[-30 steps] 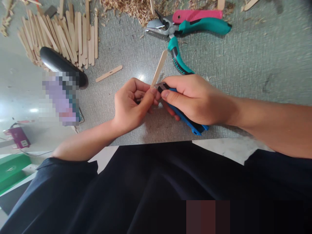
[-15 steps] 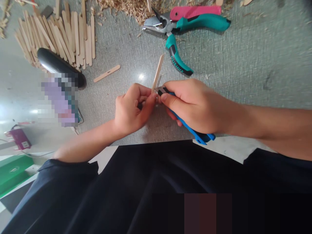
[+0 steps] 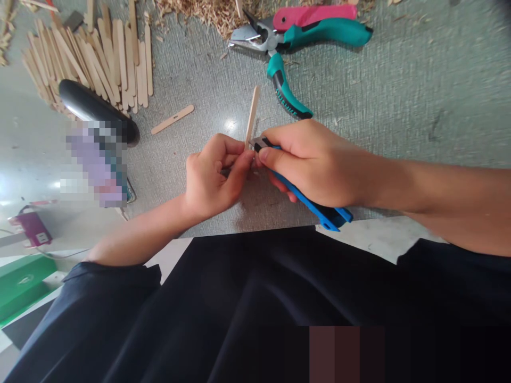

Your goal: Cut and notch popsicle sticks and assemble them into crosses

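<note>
Counter is bearing one nicked stick (pile seemingly uncut), left hand pinching another stick, right hand gripping cutter.

You're in a workshop-type spot; home vs. biz unclear. Signs: gray work table w/ wood shavings heaped opp. you, pile of flat wooden sticks upper L, teal-handled pliers, plus blue-handled tool nearer you.
</note>
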The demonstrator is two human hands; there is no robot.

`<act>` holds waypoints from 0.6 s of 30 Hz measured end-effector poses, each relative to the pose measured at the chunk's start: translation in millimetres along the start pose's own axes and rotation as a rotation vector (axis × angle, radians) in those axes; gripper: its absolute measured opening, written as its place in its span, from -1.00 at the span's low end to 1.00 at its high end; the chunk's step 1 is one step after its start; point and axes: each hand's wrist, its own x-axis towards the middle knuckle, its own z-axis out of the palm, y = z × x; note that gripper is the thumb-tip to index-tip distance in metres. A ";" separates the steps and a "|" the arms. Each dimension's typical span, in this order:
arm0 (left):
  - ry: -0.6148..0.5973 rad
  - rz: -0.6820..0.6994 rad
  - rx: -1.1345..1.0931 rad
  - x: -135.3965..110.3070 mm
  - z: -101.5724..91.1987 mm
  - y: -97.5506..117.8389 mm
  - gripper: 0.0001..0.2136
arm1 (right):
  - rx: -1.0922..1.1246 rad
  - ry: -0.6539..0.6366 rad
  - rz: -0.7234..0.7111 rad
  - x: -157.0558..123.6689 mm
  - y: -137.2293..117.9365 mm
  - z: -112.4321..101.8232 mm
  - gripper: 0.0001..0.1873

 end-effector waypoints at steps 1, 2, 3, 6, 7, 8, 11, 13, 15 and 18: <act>0.014 -0.029 -0.062 1.1 1.6 0.6 -0.61 | 0.026 -0.021 0.000 1.6 -1.8 -2.3 -0.54; 0.032 -0.050 -0.119 2.6 3.0 1.6 -0.59 | 0.050 -0.035 -0.012 3.2 -3.7 -4.4 -0.56; 0.050 -0.066 -0.163 4.2 4.2 2.7 -0.58 | 0.070 -0.043 -0.030 4.7 -5.4 -6.1 -0.57; 0.085 -0.081 -0.215 8.8 5.2 6.4 -0.57 | 0.110 -0.063 -0.065 7.3 -8.0 -8.8 -0.56; 0.089 -0.091 -0.214 9.8 4.7 7.5 -0.56 | 0.121 -0.068 -0.067 7.5 -7.9 -8.8 -0.56; 0.087 -0.104 -0.212 10.5 4.0 8.5 -0.55 | 0.135 -0.074 -0.067 7.5 -7.4 -8.6 -0.56; 0.044 -0.169 -0.227 11.1 1.0 10.7 -0.50 | 0.196 -0.097 -0.059 6.9 -4.0 -7.6 -0.59; -0.001 -0.205 -0.256 11.3 -1.0 11.8 -0.47 | 0.249 -0.122 -0.058 7.0 -1.0 -7.8 -0.60; -0.028 -0.228 -0.279 11.9 -2.5 12.6 -0.47 | 0.298 -0.151 -0.051 7.6 1.9 -8.9 -0.60; -0.068 -0.236 -0.316 13.1 -3.5 13.1 -0.45 | 0.357 -0.206 -0.030 9.1 5.3 -11.0 -0.62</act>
